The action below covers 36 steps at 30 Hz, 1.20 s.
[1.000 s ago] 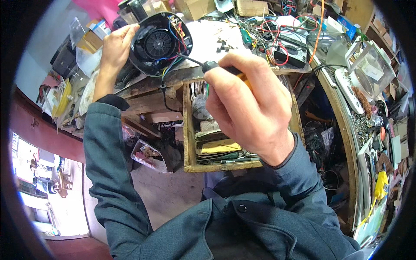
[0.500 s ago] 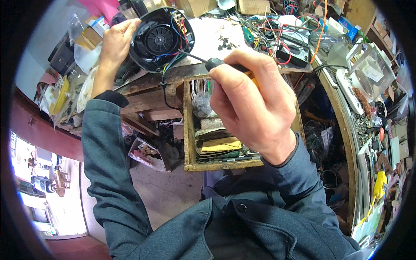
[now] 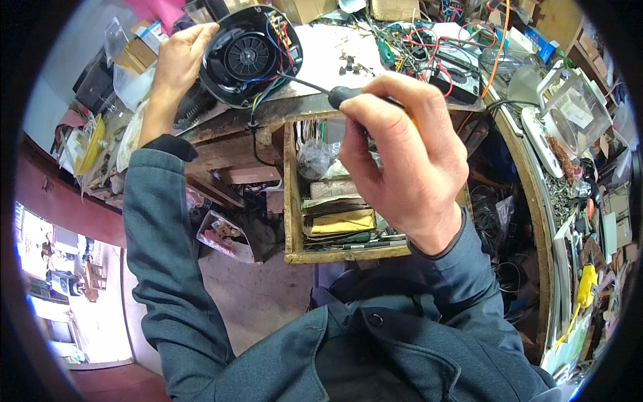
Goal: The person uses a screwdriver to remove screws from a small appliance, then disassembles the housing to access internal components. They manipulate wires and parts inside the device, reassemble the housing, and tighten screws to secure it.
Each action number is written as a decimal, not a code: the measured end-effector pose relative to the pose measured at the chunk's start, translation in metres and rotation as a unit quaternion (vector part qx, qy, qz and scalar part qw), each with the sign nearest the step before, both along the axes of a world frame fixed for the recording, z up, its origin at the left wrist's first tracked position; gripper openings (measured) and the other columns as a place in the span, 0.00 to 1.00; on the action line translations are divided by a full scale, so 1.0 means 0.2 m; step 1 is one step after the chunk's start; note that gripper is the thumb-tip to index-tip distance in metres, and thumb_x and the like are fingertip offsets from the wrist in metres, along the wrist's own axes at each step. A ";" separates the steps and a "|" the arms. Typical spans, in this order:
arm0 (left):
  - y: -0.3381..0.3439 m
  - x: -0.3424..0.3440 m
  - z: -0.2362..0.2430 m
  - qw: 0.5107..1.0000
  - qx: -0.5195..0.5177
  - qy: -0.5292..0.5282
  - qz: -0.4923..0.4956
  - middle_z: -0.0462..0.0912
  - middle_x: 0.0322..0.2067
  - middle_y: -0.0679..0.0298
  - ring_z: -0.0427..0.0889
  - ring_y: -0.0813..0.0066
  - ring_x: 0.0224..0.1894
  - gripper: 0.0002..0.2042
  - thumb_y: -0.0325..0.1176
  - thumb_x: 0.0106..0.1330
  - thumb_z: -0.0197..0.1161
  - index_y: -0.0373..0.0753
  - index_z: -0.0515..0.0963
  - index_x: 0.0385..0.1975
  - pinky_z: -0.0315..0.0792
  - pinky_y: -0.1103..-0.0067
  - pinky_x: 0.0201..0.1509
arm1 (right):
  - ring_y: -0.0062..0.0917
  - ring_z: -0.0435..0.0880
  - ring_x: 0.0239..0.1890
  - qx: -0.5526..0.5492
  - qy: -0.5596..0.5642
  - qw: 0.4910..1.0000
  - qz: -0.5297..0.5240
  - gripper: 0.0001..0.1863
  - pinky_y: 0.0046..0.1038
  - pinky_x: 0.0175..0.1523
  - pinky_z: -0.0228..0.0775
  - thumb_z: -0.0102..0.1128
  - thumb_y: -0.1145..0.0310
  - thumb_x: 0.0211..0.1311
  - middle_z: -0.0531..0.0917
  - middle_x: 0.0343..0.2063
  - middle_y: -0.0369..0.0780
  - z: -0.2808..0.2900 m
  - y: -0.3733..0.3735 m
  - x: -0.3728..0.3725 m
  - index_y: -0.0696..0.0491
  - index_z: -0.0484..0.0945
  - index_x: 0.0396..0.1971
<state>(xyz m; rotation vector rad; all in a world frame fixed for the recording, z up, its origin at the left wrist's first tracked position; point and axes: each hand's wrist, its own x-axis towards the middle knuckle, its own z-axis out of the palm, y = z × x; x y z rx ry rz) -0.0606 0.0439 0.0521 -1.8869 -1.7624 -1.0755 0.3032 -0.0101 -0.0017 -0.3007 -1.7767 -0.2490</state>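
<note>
A black round appliance housing point(image 3: 221, 70) with a slotted disc inside and coloured wires along its right side stands tilted on the workbench. My left hand point(image 3: 179, 63) grips its upper left rim between thumb and fingers. In my right hand point(image 3: 415, 154) is a screwdriver point(image 3: 305, 83), its dark handle wrapped by the fingers. The thin shaft points left, and its tip is at the housing's right edge by the wires. From the housing's underside a bundle of wires point(image 3: 255, 106) runs down into a black cord point(image 3: 254, 137) over the bench edge.
Below the bench, an open wooden drawer point(image 3: 289, 201) holds papers, bags and tools. Small dark parts point(image 3: 348, 65) lie on a white sheet point(image 3: 321, 40). Tangled test leads and a multimeter-like device point(image 3: 455, 77) sit to the right. A cluttered side bench point(image 3: 529, 201) runs along my right.
My right hand and the screwdriver handle have shifted slightly right and down. The housing has tilted or moved up a little, with my left hand still on its rim.
</note>
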 end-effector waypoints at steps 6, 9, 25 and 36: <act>0.01 -0.02 -0.01 1.000 0.014 0.020 -0.002 0.89 0.42 0.53 0.90 0.63 0.46 0.16 0.44 0.76 0.60 0.39 0.85 0.50 0.80 0.73 0.48 | 0.31 0.86 0.31 -0.127 -0.051 0.986 -0.095 0.16 0.29 0.33 0.79 0.75 0.72 0.58 0.85 0.34 0.43 0.09 -0.09 0.03 0.57 0.82 0.45; 0.03 -0.02 0.00 1.000 0.016 0.026 -0.006 0.90 0.41 0.54 0.91 0.63 0.45 0.16 0.45 0.76 0.61 0.40 0.86 0.49 0.80 0.73 0.48 | 0.33 0.85 0.29 -0.127 -0.091 0.978 -0.137 0.15 0.30 0.31 0.77 0.75 0.66 0.60 0.84 0.30 0.43 0.12 -0.08 0.05 0.55 0.81 0.42; 0.13 -0.17 0.05 0.997 -0.031 0.064 0.031 0.90 0.43 0.54 0.90 0.67 0.46 0.19 0.48 0.76 0.59 0.40 0.86 0.51 0.78 0.74 0.51 | 0.36 0.85 0.33 -0.057 -0.112 0.991 -0.045 0.13 0.32 0.38 0.78 0.72 0.72 0.60 0.83 0.36 0.43 0.15 0.06 0.09 0.55 0.81 0.44; 0.10 -0.07 0.07 0.994 -0.053 0.087 0.031 0.91 0.44 0.56 0.89 0.70 0.46 0.18 0.48 0.76 0.61 0.40 0.86 0.52 0.78 0.74 0.53 | 0.36 0.87 0.36 -0.083 -0.073 0.993 -0.033 0.15 0.30 0.42 0.80 0.69 0.76 0.62 0.85 0.41 0.45 0.16 0.04 0.07 0.56 0.83 0.49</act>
